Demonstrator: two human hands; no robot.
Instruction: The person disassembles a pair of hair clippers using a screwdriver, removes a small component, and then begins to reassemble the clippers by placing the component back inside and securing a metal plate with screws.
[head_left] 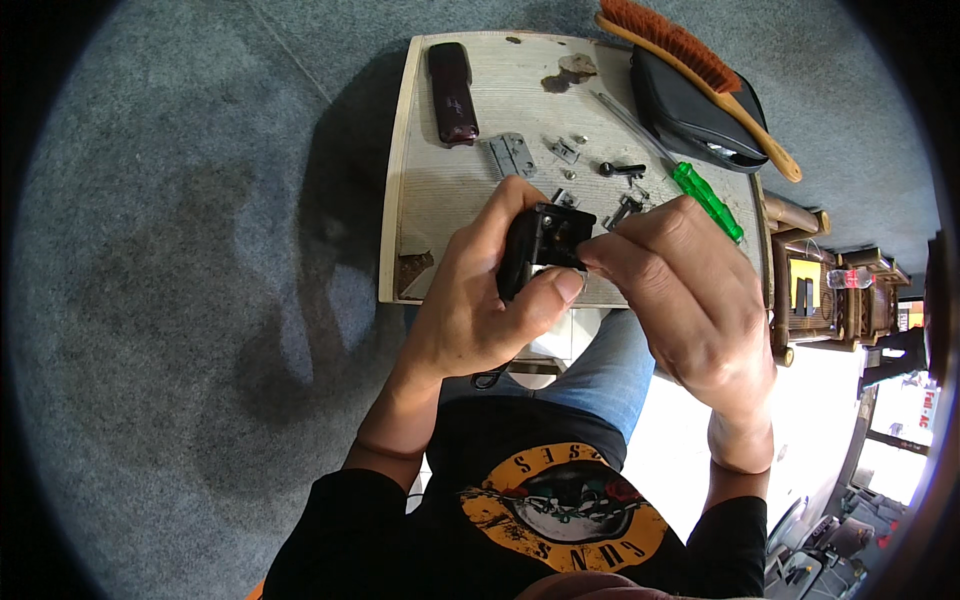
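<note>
My left hand (468,295) is wrapped round the black body of a hair clipper (516,245), its open end facing up with the inner cavity exposed. The left thumb presses along the near side. At the right rim of that opening, the fingertips of my right hand (690,300) are pinched together. Whatever they may hold is hidden. Just beyond my hands on the tabletop lie a grey toothed clipper blade (513,156), a small metal bracket (565,150), a black lever-like part (622,170) and a dark small frame piece (624,210), partly behind the right hand.
The pale wooden table (425,210) carries a dark maroon clipper cover (453,95) at far left. A screwdriver with a green handle (707,200) lies at right, against a black zip case (690,105). A wooden-handled brush (690,60) rests across the case.
</note>
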